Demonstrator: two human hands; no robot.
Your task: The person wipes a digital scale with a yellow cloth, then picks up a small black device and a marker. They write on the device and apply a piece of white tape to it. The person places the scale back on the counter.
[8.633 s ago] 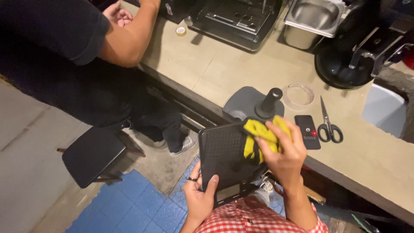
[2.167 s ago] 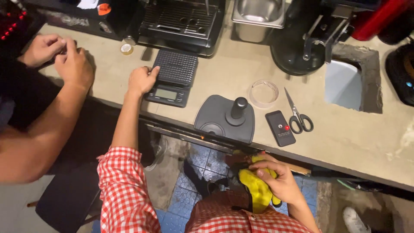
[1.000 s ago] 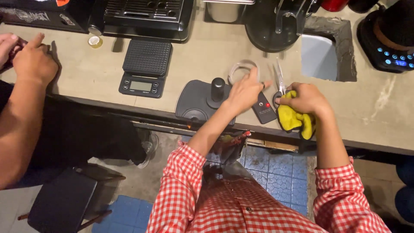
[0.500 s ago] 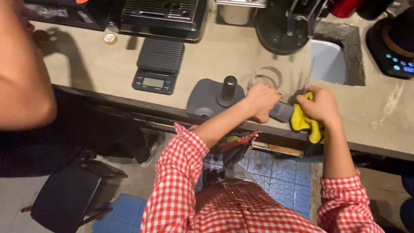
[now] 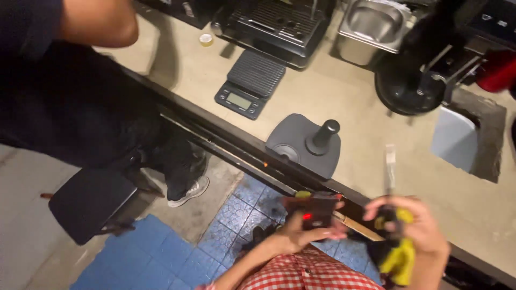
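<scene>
Left hand [image 5: 301, 233] clasping a small dark device with a red light [image 5: 314, 213], fingers curled around it, holding it below the counter [image 5: 344, 91] edge, over the blue floor tiles [image 5: 156, 258]. Right hand [image 5: 414, 225] gripping scissors [image 5: 389, 177] and a yellow cloth [image 5: 399, 260] together, fingers clenched, blades pointing up over the counter, cloth hanging down. Lying on the counter: a digital scale [image 5: 250, 84], a grey tamping mat [image 5: 303, 145] carrying a black tamper [image 5: 322, 135]. Standing at left beside a black stool [image 5: 88, 201]: another person in dark clothing [image 5: 80, 107].
</scene>
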